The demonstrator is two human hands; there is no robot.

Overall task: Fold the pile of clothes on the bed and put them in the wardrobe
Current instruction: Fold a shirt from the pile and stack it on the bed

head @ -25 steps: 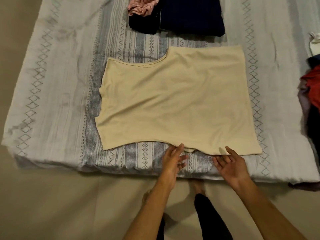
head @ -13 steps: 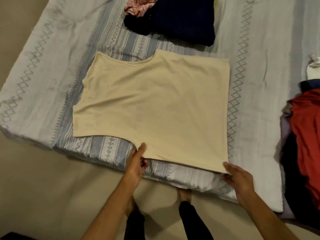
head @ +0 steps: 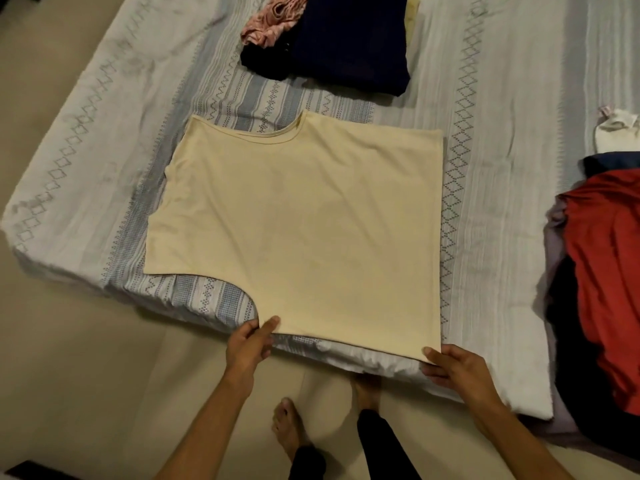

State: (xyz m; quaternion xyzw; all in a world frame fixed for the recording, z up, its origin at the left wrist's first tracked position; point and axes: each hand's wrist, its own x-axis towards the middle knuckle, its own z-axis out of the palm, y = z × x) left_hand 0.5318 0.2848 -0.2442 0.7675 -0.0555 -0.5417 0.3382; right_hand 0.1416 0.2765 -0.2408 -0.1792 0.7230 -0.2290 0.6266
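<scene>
A cream top (head: 304,223) lies flat on the bed, folded in half, its neckline at the far left and its folded edge on the right. My left hand (head: 247,344) pinches its near edge beside the curved armhole, thumb on top. My right hand (head: 453,368) pinches the near right corner at the edge of the mattress. A pile of unfolded clothes, with a red garment (head: 606,271) on top, sits at the right. Folded dark navy clothes (head: 349,39) and a pink garment (head: 270,22) lie at the far side.
The bed (head: 86,140) has a white and grey patterned cover and stands on a beige floor (head: 86,375). A white item (head: 616,129) lies behind the red pile. My bare feet stand just below the near edge of the mattress.
My hands moved apart along the top's near edge: the left to the armhole, the right to the corner. They went from lying on the hem to pinching it. The view shifted right.
</scene>
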